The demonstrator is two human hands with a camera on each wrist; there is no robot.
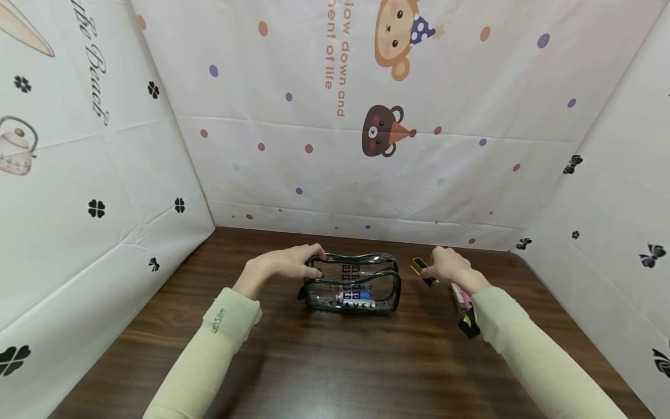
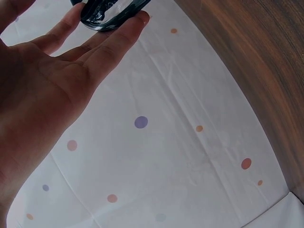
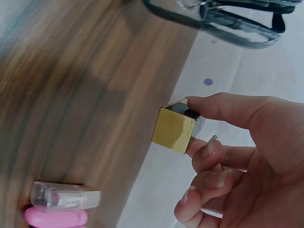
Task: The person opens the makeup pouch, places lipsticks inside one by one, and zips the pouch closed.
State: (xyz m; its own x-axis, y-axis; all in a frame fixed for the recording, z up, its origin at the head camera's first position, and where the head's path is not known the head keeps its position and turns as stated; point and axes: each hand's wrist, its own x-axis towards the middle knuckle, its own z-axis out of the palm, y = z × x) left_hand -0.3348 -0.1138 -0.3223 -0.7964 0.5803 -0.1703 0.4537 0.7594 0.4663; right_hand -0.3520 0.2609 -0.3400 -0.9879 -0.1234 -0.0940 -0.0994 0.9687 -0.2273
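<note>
A clear pouch with dark trim [image 1: 396, 291] stands on the table, open along its top, with "TRAVEL" printed on the front. My left hand [image 1: 285, 262] holds its left end at the upper rim, thumb on the near side and fingers behind. In the left wrist view the fingertips touch the dark trim [image 2: 111, 24]. Inside the pouch lies a white, blue and pink tube [image 1: 358, 301]. To the right of the pouch, my right hand [image 1: 451, 269] pinches a squared black-and-gold lipstick [image 3: 173, 130] between thumb and fingers, its gold end pointing away from the palm.
Beside the right wrist lie a clear-capped tube [image 3: 66, 197], a pink rounded item [image 3: 56, 217] and a black item with a yellow-green mark [image 1: 468, 324]. The brown wooden table [image 1: 314, 361] is enclosed by white printed cloth walls [image 1: 340, 174] at the back and both sides.
</note>
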